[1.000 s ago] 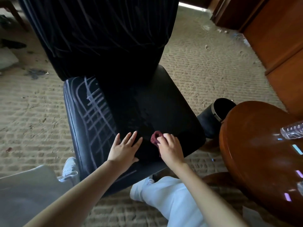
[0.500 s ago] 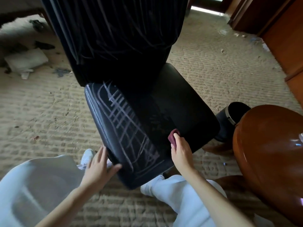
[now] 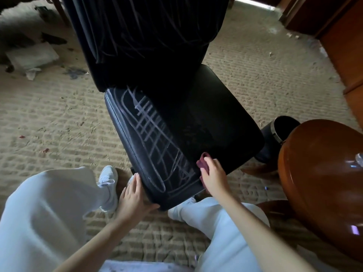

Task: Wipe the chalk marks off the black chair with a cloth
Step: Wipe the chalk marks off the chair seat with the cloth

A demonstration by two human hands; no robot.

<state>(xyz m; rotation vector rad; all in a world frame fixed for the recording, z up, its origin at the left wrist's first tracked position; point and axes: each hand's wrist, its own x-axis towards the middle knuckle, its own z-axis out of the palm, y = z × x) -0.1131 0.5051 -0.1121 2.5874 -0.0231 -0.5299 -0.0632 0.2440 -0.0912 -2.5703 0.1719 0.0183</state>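
The one black chair (image 3: 216,118) stands on the carpet (image 3: 59,118), with its near-left seat corner toward the person, probably so the marked side is in reach. One wooden table (image 3: 324,173) is near the seat's right edge. The chalk marks (image 3: 155,138) form one crossed patch on the left half of the seat, and fainter lines show on the backrest (image 3: 147,36). There are two hands. The left hand (image 3: 133,199) clasps the near-left corner, I think to steady the chair. The right hand (image 3: 214,175) holds the one dark red cloth (image 3: 202,162), bunched on the seat near its front edge, at the border of the patch.
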